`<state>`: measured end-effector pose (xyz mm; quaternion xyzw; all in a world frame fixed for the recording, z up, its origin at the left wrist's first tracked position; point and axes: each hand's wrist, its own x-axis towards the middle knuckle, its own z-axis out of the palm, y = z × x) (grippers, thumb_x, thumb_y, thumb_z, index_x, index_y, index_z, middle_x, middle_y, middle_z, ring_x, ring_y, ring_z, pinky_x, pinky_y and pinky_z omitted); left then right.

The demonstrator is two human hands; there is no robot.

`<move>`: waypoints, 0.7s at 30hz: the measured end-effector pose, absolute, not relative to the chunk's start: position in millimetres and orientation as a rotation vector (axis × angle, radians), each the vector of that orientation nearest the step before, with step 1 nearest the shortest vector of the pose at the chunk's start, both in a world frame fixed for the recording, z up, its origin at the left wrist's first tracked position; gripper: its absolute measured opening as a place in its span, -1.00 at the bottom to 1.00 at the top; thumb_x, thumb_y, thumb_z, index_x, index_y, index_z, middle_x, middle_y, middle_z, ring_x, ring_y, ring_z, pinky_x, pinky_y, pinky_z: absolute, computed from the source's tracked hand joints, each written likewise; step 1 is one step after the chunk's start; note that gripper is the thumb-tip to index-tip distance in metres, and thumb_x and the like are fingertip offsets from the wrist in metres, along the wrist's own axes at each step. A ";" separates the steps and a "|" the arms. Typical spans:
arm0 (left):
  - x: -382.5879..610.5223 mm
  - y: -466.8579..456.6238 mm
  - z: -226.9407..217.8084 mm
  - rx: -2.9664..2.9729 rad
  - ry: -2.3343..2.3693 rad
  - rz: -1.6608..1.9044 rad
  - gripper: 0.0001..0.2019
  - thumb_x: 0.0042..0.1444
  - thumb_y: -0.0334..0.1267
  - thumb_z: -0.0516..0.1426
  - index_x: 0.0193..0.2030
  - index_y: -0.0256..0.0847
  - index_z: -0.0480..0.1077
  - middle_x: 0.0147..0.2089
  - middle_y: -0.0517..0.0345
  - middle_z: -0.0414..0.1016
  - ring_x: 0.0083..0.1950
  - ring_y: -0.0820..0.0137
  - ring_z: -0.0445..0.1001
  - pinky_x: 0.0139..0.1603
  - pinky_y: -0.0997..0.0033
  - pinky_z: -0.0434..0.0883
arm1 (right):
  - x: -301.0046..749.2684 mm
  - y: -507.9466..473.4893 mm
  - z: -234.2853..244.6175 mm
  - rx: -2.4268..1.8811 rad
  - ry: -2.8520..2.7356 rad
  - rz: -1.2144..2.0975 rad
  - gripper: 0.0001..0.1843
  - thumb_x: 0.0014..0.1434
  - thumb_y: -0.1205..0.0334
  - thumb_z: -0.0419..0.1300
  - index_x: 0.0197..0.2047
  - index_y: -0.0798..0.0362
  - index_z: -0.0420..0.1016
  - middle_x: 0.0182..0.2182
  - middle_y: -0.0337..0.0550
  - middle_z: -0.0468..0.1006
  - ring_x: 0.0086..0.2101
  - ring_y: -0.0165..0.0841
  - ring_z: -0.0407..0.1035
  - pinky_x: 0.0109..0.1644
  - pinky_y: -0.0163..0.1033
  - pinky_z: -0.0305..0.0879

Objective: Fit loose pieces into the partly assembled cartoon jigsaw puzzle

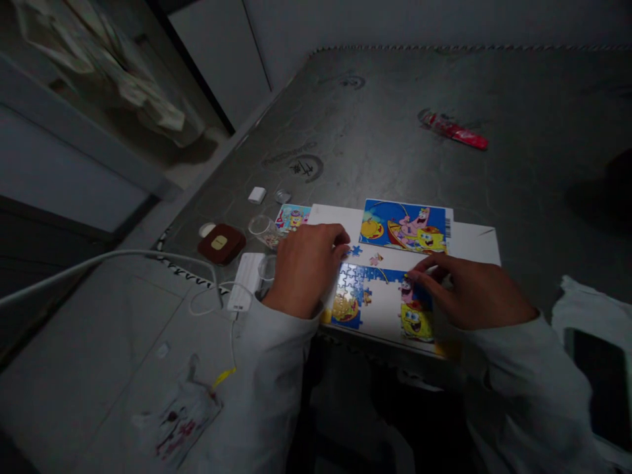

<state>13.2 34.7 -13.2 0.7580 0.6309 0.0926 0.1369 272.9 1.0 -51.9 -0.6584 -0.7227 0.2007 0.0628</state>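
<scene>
A partly assembled jigsaw puzzle (353, 286) lies on a white board (474, 240), with a bare gap between its left and right sections. My right hand (459, 286) has thumb and fingertips together at the upper right of the puzzle, on a puzzle piece they partly cover. Curled over the board's left side is my left hand (311, 266), thumb close to the index finger; anything between them is hidden. Beside its fingertips lies a loose blue puzzle piece (355, 251), and a pinkish piece (376, 259) is further right. The picture card (405, 226) lies behind the pieces.
Left of the board are a clear cup (264, 227), a brown box (222, 243), a white power strip (247, 282) with cables and a small white block (257, 195). A red packet (457, 131) lies at the back; a dark phone-like object (602, 385) is at right.
</scene>
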 end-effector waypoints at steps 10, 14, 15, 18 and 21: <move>-13.3 36.5 -11.1 2.126 1.978 0.166 -0.87 0.28 -0.22 0.28 -0.06 -0.03 0.63 -0.07 0.14 0.71 -0.02 0.09 0.62 -0.07 0.13 0.46 | 270.2 2.7 -56.8 -1.998 -2.199 0.666 -0.67 0.26 -0.15 0.16 -0.17 -0.15 0.62 -0.36 -0.19 0.72 -0.40 -0.17 0.56 -0.43 -0.16 0.22; -18.3 37.3 -12.2 2.098 1.993 0.147 -0.87 0.27 -0.23 0.28 -0.06 -0.03 0.63 -0.07 0.13 0.71 0.00 0.07 0.61 -0.06 0.11 0.46 | 258.1 0.0 -55.0 -1.974 -2.262 0.612 -0.64 0.29 -0.18 0.13 -0.11 -0.18 0.64 -0.31 -0.18 0.73 -0.35 -0.15 0.58 -0.39 -0.15 0.26; -18.3 37.4 -12.2 2.099 1.985 0.148 -0.87 0.28 -0.24 0.27 -0.06 -0.04 0.63 -0.07 0.13 0.71 0.00 0.07 0.61 -0.06 0.12 0.46 | 253.8 -1.1 -54.6 -1.970 -2.285 0.578 -0.63 0.29 -0.18 0.13 -0.09 -0.19 0.64 -0.29 -0.17 0.73 -0.34 -0.14 0.58 -0.39 -0.14 0.27; -13.2 37.1 -12.8 2.161 1.900 0.156 -0.86 0.31 -0.26 0.24 -0.05 -0.05 0.63 -0.04 0.11 0.70 0.04 0.10 0.60 -0.02 0.15 0.45 | 239.4 -4.3 -54.7 -1.899 -2.349 0.464 -0.60 0.34 -0.12 0.10 0.05 -0.18 0.65 -0.13 -0.10 0.75 -0.26 -0.10 0.60 -0.32 -0.10 0.34; -2.6 36.1 -15.2 2.271 1.753 0.154 -0.82 0.36 -0.28 0.20 -0.01 -0.06 0.63 0.01 0.08 0.67 0.06 0.13 0.59 -0.02 0.19 0.43 | 228.3 -5.5 -58.2 -1.812 -2.408 0.413 -0.53 0.41 -0.01 0.03 0.25 -0.17 0.56 0.02 -0.04 0.71 -0.18 -0.10 0.61 -0.23 -0.07 0.41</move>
